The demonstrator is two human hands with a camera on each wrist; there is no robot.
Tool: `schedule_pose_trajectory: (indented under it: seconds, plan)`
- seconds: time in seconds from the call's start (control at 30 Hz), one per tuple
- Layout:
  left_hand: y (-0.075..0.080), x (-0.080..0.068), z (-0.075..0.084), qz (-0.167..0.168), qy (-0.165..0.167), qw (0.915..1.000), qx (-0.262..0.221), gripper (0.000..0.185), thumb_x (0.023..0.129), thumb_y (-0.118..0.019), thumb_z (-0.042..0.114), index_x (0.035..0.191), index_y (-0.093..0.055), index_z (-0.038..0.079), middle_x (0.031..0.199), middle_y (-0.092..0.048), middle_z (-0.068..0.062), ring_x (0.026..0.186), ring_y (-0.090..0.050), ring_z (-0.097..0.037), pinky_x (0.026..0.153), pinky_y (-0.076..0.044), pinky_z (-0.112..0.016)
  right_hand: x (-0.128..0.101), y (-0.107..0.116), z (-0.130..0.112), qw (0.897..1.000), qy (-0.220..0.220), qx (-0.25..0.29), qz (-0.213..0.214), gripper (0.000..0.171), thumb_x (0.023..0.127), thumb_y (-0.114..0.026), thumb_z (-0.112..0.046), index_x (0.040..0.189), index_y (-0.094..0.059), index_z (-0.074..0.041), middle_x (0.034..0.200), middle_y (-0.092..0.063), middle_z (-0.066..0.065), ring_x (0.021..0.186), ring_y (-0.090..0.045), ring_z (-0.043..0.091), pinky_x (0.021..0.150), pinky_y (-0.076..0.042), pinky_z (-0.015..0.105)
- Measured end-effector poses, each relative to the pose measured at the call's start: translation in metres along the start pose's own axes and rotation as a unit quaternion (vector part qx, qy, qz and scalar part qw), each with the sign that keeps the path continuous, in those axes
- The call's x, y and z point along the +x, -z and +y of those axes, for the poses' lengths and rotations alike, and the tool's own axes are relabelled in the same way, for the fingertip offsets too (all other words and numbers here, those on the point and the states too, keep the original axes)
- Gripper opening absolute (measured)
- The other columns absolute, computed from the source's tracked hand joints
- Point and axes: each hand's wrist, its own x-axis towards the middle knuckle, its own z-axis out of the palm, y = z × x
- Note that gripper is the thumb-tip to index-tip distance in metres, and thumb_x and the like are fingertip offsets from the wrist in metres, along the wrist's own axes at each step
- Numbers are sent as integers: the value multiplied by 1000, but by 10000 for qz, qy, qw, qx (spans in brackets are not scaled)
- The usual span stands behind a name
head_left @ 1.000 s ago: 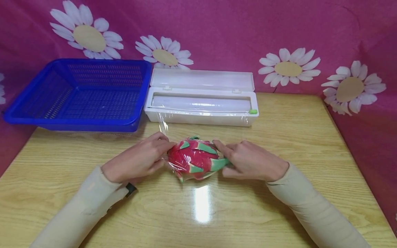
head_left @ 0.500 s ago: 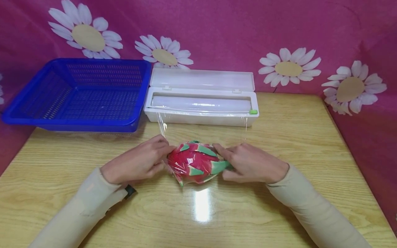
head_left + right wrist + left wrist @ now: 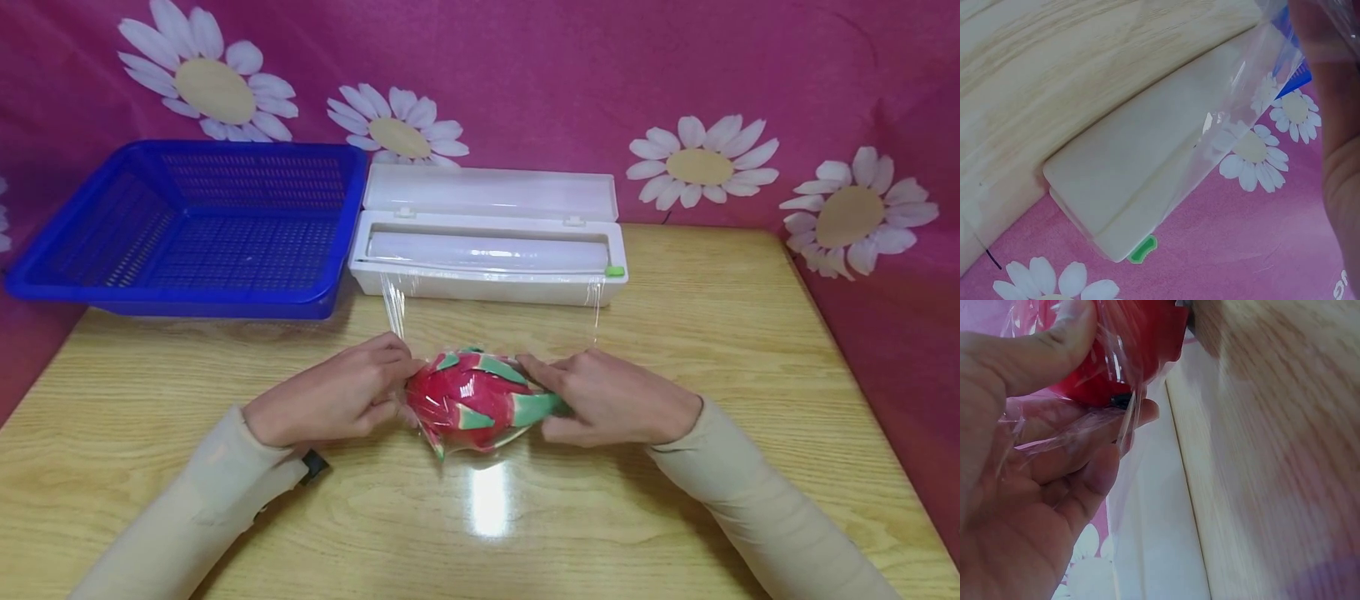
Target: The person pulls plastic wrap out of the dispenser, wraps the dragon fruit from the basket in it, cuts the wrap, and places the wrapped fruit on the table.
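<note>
A red dragon fruit (image 3: 474, 398) with green scales lies between my two hands, under clear, shiny cling film. My left hand (image 3: 333, 398) grips its left end; the left wrist view shows the thumb on the wrapped red skin (image 3: 1147, 337) and creased film across the fingers. At the other end, by a long green scale, my right hand (image 3: 611, 400) holds the fruit with index finger and thumb. From the fruit, the film (image 3: 394, 310) runs back to a white cling film dispenser (image 3: 480, 289). The right wrist view shows little of the right hand (image 3: 1329, 94), its fingertips hidden.
The dispenser's lid (image 3: 491, 193) stands up, with the film roll (image 3: 487, 250) inside and a green slider (image 3: 614, 272) at its right end. Left of it sits a blue plastic basket (image 3: 330, 287). A pink flowered cloth (image 3: 540, 83) hangs behind the wooden table (image 3: 720, 308).
Both hands and the dragon fruit have shifted slightly toward me. The film between fruit and dispenser now shows as taut streaks on both sides. The dispenser and basket stay put.
</note>
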Motion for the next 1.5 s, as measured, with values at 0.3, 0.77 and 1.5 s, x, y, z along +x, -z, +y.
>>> schedule_pose_trajectory:
  seconds: [0.3, 0.77, 1.5]
  plan:
    - [1, 0, 0, -3, -63, 10000, -75, 47, 94, -75, 33, 129, -68, 2, 105, -72, 2, 111, -58, -14, 99, -57, -35, -2, 2, 1, 9999, 73, 80, -60, 75, 85, -69, -27, 149, -50, 6, 67, -45, -12, 50, -23, -4, 44, -22, 14]
    - [3, 0, 2, -153, -94, 9997, -175, 50, 95, -74, 36, 130, -68, 0, 105, -73, 1, 109, -60, -14, 97, -58, -35, -4, 5, 0, 9993, 104, 325, -166, 74, 84, -69, -26, 148, -50, 5, 69, -51, -10, 51, -28, -6, 44, -26, 13]
    - [4, -2, 4, -423, -176, 9983, -365, 48, 94, -75, 33, 129, -70, 0, 102, -72, 3, 106, -60, -12, 94, -58, -34, -5, 2, -5, 9987, 281, 356, -220, 68, 83, -70, -25, 142, -56, 6, 65, -42, -14, 51, -28, -7, 43, -25, 12]
